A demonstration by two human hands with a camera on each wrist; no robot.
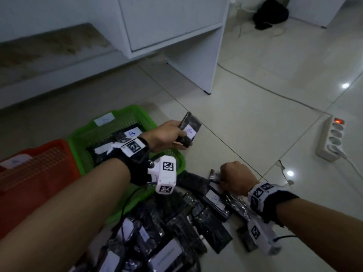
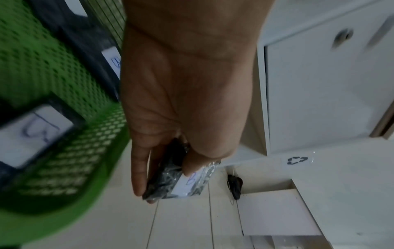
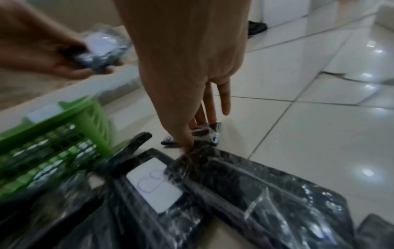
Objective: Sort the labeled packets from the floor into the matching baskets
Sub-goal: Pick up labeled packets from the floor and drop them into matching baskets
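My left hand grips a black packet with a white label marked B, held in the air just right of the green basket. In the left wrist view the thumb and fingers clamp that packet beside the green basket. Packets labelled B lie inside the green basket. An orange basket stands to its left. My right hand is down on the pile of black packets. There it pinches the plastic corner of one packet.
A white cabinet stands behind the baskets, its leg panel reaching the floor. A power strip with a red switch lies on the tiles at the right, its cable running past. A dark bag sits far back.
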